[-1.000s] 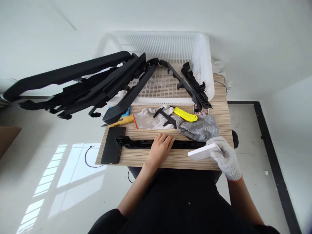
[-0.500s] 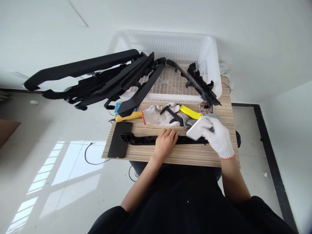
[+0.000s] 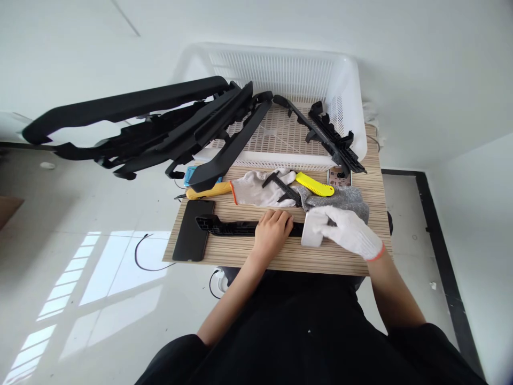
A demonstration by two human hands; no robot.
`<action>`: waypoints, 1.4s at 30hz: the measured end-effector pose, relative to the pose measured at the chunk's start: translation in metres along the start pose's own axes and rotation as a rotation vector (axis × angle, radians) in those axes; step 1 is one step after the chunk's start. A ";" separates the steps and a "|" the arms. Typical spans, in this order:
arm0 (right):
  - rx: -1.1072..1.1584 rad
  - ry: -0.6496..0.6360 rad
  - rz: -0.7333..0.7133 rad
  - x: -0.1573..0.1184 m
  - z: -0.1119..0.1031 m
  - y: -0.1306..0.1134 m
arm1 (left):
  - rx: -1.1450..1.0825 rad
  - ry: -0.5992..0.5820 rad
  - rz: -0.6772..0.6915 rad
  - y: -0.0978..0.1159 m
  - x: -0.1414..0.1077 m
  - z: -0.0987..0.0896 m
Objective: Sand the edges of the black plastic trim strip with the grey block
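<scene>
Black plastic strip (image 3: 232,229) lies lengthwise across a wood-grain table (image 3: 240,254), its left end overlapping a dark phone (image 3: 193,231), as a worker's bare left hand (image 3: 274,232) holds it near the middle with fingers bent over the top; the thumb's hold cannot be made out. Gloved in white, the right hand (image 3: 345,229) grips a flat white block (image 3: 312,229) between thumb and fingers above the strip's right-hand stretch, though whether block and plastic touch cannot be told. Long, slim and apparently moulded, the piece looks light and fairly stiff, perhaps with a little flex along its length, and its ribbed underside, partly turned up at the left end, should give fingertips some purchase where a smooth face might slide. Small ribs seem the likeliest parts to snap, so the sturdy middle, where the bare hand sits, looks the best place to take hold, with the thicker left end a second choice. Behind, similar black parts (image 3: 132,101) lean out over a white basket (image 3: 355,107), with a yellow knife (image 3: 315,184) and a black caliper (image 3: 282,188) before it. No brand or label can be read; markings on the caliper and on a printed card (image 3: 339,178) are too small.
</scene>
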State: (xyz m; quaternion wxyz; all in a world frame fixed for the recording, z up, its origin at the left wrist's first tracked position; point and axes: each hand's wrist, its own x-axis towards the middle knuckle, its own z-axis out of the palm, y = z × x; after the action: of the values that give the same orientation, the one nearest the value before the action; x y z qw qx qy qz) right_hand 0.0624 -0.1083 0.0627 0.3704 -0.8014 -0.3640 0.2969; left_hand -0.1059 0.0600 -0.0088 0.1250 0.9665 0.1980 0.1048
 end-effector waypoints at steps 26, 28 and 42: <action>-0.342 0.167 -0.057 0.001 0.053 0.020 | -0.055 -0.365 0.327 0.072 0.139 -0.011; -0.316 0.157 -0.053 0.000 0.053 0.020 | -0.022 -0.352 0.314 0.074 0.138 -0.009; -0.192 0.132 -0.106 -0.003 0.052 0.021 | -0.269 -0.207 0.335 0.056 0.120 -0.029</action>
State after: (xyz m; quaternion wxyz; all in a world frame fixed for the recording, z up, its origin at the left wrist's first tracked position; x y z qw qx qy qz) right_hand 0.0298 -0.1006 0.0174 0.3304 -0.8306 -0.4073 0.1872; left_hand 0.0144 0.0647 0.0524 0.2531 0.9662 0.0053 0.0498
